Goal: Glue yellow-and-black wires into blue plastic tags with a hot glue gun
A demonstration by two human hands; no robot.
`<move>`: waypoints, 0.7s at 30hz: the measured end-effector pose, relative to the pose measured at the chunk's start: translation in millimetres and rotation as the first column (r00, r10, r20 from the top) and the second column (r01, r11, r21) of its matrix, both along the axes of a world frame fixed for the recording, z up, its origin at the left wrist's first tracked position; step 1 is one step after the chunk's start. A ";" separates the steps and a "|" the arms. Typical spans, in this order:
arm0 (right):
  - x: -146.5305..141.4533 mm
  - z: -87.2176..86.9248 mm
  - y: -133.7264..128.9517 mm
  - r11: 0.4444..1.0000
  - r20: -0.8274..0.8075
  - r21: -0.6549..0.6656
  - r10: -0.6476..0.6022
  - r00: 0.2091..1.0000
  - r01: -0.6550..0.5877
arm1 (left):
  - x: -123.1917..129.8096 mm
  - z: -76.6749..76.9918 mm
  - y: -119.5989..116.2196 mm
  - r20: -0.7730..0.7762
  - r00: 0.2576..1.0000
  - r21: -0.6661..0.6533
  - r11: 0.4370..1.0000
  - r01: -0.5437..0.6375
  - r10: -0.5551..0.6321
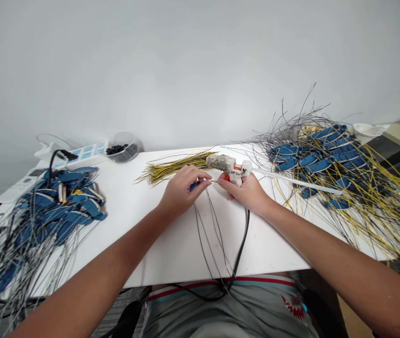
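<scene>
Now my left hand (182, 192) is pinched shut on a small blue plastic clip (194, 186), held above the white table (133, 244) just short of the hot glue gun (234, 170) that my right hand (245, 192) grips firmly, with a thin wire (214, 181) reaching between them. Gluing looks like the step in hand, so the next move seems to call for bringing the clip to the crusted nozzle (219, 162). Farther out lie yellow-and-black wires (175, 169), a heap of wired blue clips (59, 202) to my left and another heap (321, 159) to my right.
</scene>
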State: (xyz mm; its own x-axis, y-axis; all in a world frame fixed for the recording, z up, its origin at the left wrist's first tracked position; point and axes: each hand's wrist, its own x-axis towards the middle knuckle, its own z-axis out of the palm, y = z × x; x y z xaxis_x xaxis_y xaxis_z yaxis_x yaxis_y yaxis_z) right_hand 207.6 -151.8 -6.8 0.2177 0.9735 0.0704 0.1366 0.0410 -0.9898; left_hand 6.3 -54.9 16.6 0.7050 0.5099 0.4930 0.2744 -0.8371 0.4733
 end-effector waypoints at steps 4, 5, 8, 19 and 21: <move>0.8 -0.5 0.2 1.000 0.048 0.000 -0.008 0.999 0.008 | 0.8 1.8 -2.7 0.024 1.000 0.042 0.999 0.004 -0.005; 0.8 -0.3 0.2 1.000 0.055 -0.005 -0.006 0.998 0.006 | 1.0 1.7 -3.1 0.029 1.000 0.048 0.999 0.002 -0.004; 0.3 0.7 0.2 1.000 0.053 -0.024 0.006 0.999 -0.004 | 1.7 0.9 -3.8 0.037 0.999 0.057 0.998 -0.003 0.001; -0.4 -1.6 1.9 1.000 0.051 -0.027 0.012 0.999 -0.011 | 2.2 -0.1 -5.2 0.036 0.999 -0.024 0.999 -0.024 0.025; -0.6 -1.2 1.4 0.999 0.049 -0.032 0.018 0.999 -0.016 | 2.8 -0.7 -5.0 0.031 0.999 -0.026 0.999 -0.027 0.028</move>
